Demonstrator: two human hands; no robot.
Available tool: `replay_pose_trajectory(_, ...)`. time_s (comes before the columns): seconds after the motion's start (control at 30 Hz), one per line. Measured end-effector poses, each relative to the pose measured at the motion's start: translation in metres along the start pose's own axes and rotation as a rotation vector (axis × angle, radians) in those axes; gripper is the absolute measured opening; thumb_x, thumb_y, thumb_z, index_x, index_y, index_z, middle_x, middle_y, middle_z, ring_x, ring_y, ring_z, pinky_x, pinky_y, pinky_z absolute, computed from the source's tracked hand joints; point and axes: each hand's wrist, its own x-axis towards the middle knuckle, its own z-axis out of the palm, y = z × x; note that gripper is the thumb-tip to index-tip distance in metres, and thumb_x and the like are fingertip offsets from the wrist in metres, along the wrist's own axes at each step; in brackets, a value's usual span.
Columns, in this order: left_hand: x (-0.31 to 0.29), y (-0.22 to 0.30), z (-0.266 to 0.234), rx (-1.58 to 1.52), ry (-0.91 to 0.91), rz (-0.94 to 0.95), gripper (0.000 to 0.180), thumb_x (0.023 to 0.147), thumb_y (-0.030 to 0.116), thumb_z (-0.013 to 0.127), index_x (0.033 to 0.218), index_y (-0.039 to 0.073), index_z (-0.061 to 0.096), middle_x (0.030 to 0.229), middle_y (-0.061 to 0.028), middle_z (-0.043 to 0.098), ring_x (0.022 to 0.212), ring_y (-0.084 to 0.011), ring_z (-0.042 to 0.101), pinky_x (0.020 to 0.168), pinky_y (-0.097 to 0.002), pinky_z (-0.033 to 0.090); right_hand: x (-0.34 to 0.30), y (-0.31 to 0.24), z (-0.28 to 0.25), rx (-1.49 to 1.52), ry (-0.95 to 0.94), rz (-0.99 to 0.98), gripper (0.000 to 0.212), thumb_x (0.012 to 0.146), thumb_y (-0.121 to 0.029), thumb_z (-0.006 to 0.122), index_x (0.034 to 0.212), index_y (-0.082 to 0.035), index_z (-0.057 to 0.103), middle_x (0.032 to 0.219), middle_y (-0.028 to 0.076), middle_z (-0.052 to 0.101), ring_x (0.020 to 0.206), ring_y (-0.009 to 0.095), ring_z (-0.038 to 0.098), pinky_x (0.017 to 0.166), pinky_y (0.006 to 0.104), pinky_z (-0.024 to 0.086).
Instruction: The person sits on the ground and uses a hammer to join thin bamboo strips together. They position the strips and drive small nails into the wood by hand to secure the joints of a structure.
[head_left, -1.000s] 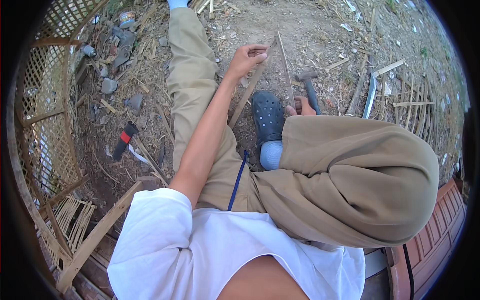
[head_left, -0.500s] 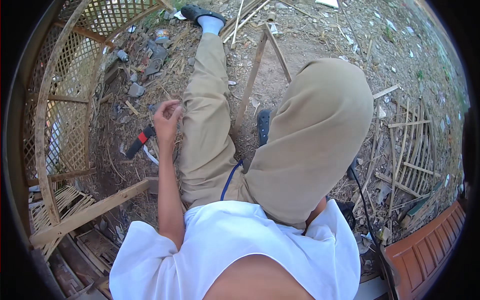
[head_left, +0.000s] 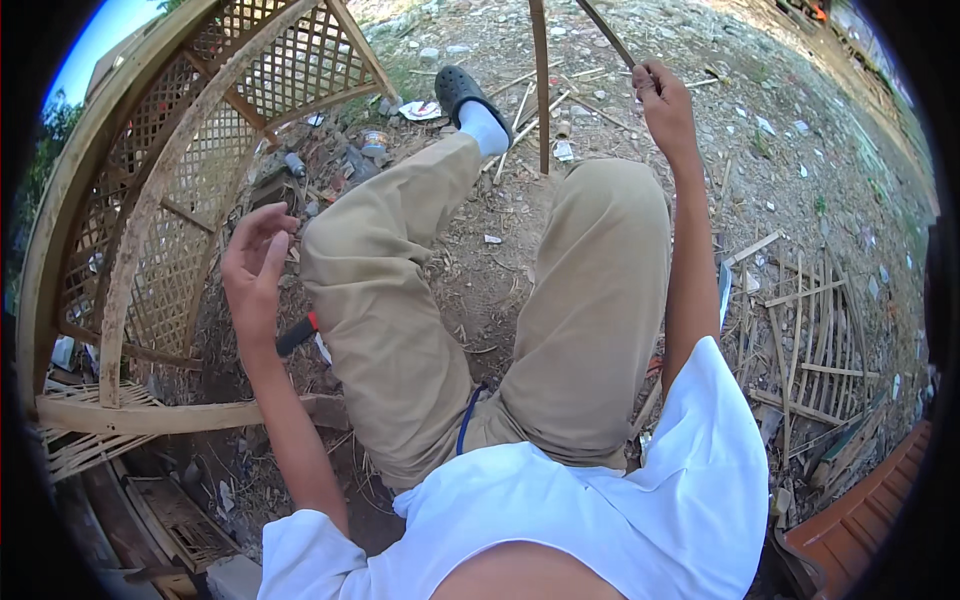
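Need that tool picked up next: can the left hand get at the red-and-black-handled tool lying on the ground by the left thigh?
Probably yes. The left hand, open and empty, hovers just above the red-and-black-handled tool; only the khaki-trousered left thigh crowds it, hiding its far end.

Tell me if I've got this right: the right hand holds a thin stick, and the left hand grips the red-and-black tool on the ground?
Not quite. In the head view the left hand is empty, fingers loosely curled in the air above the red-and-black tool, not gripping it. The right hand does hold a thin stick.

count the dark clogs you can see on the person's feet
1: a dark clog over a white sock on the outstretched left leg, top centre. The other foot is hidden behind the bent right knee.
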Motion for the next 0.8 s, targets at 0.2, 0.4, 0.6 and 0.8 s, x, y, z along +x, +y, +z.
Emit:
replay_pose_trajectory(0.2, 0.155, 0.065, 0.043, 0.005, -0.331, 0.274, 0.057, 0.102, 0.041, 0.067, 0.140, -0.001, 0.059, 0.127, -0.0131, 0.070, 0.122, -0.0210, 0.065, 0.111, -0.0372, 0.048, 0.078, -0.063, -0.026, 0.073, -0.317, 0.041, 0.035, 0.111, -0.035, 0.055, 0.091, -0.006, 0.058, 0.071, -0.003, 0.048, 0.059, 0.008, 0.041, 0.054, 0.0276, 0.037)
replay_pose_trajectory(0.4, 0.244, 0.051, 0.134, -0.623, -0.703, 0.009, 0.053, 0.106, 0.047, 0.060, 0.132, 0.001, 0.061, 0.118, -0.0126, 0.070, 0.118, -0.0239, 0.068, 0.112, -0.0398, 0.049, 0.085, -0.124, -0.032, 0.205, -0.561, 0.076, 0.035, 0.114, -0.034, 0.050, 0.088, -0.011, 0.052, 0.068, -0.009, 0.038, 0.056, 0.002, 0.030, 0.049, 0.0230, 0.025)
replay_pose_trajectory(0.6, 0.214, 0.033, 0.197, -1.125, -0.891, -0.345, 0.048, 0.111, 0.034, 0.053, 0.069, 0.018, 0.035, 0.056, 0.0075, 0.028, 0.046, -0.0051, 0.024, 0.041, -0.0222, 0.027, 0.045, -0.096, -0.022, 0.239, -0.811, 0.296, 0.045, 0.115, -0.040, 0.046, 0.086, -0.007, 0.051, 0.069, -0.004, 0.042, 0.058, 0.008, 0.041, 0.054, 0.0266, 0.038)
replay_pose_trajectory(0.8, 0.191, 0.044, 0.234, -1.066, -1.062, -0.423, 0.050, 0.110, 0.032, 0.054, 0.067, 0.019, 0.031, 0.057, 0.0089, 0.025, 0.046, -0.0028, 0.020, 0.038, -0.0208, 0.016, 0.010, -0.081, -0.024, 0.224, -0.782, 0.286, 0.057, 0.113, -0.055, 0.041, 0.099, -0.005, 0.062, 0.086, 0.004, 0.062, 0.081, 0.015, 0.065, 0.086, 0.0334, 0.051)
